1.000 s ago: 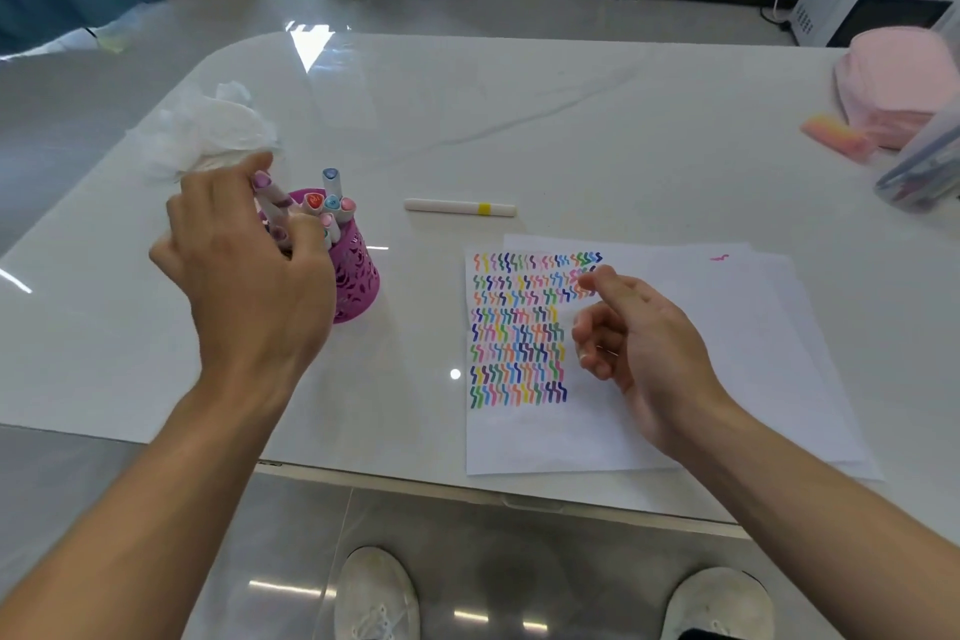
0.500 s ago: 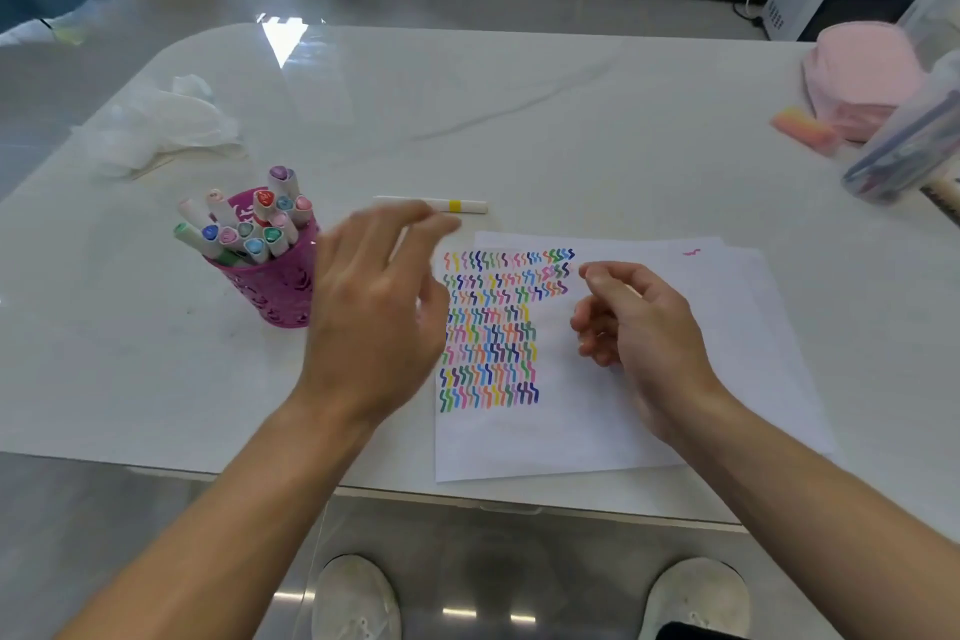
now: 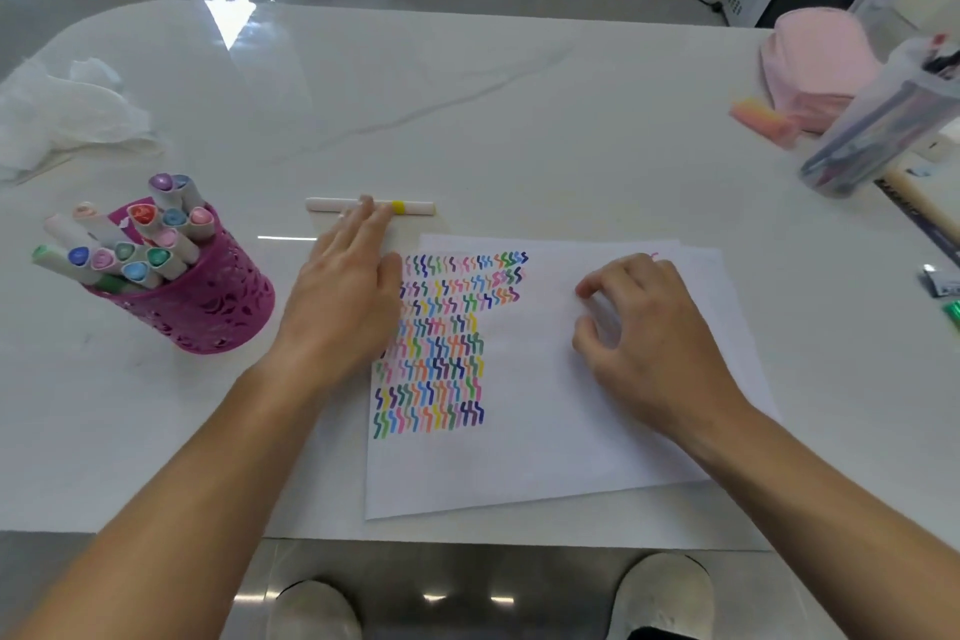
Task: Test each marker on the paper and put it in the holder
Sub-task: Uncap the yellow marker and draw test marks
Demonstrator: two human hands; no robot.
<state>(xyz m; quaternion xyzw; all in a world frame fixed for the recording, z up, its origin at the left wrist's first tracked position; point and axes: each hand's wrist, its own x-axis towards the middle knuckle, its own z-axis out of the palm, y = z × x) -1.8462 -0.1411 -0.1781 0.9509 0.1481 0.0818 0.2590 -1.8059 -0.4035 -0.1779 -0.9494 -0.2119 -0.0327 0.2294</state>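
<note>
A white marker with a yellow band (image 3: 332, 204) lies flat on the table beyond the paper. My left hand (image 3: 343, 296) stretches toward it, fingers apart, fingertips touching or just over its middle. The white paper (image 3: 519, 437) carries rows of coloured squiggles on its left half. My right hand (image 3: 644, 343) rests on the paper's right part with fingers curled and nothing seen in it. A magenta perforated holder (image 3: 208, 312) stands at the left, filled with several capped markers.
Crumpled white tissue (image 3: 67, 114) lies at the far left. At the right stand a pink pouch (image 3: 815, 62), an orange-pink eraser (image 3: 763, 120) and a clear tilted case of pens (image 3: 878, 125). Small items lie at the right edge (image 3: 943, 281). My shoes show below the table.
My left hand left the holder, let go of the marker there, and swung right and forward to the yellow-banded marker. My right hand shifted slightly right on the paper.
</note>
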